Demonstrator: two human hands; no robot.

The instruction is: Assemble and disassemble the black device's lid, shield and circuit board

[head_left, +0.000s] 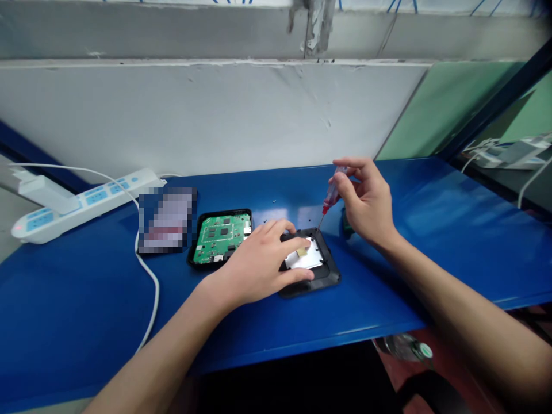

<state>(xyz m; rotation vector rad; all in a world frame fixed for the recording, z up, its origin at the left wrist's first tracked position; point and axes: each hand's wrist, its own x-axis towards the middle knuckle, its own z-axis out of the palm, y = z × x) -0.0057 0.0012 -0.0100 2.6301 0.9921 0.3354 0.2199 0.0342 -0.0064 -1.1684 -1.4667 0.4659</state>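
Observation:
My left hand point(263, 261) rests on a black plastic case half point(321, 282) on the blue table, steadying it with thumb and fingers around its left side. A silvery metal plate point(311, 259) with a small gold pad lies inside that case. My right hand point(366, 198) grips a small red-tipped syringe point(331, 198), held tilted, its needle pointing down at the case's far edge. To the left sits the other black case half holding a green circuit board point(219, 237).
A white power strip point(81, 204) lies at the far left, its white cable point(150, 287) curving toward the table's front edge. A blurred rectangular item point(167, 221) sits beside the circuit board. A white wall stands behind. More cables and gear point(513, 152) lie at the far right.

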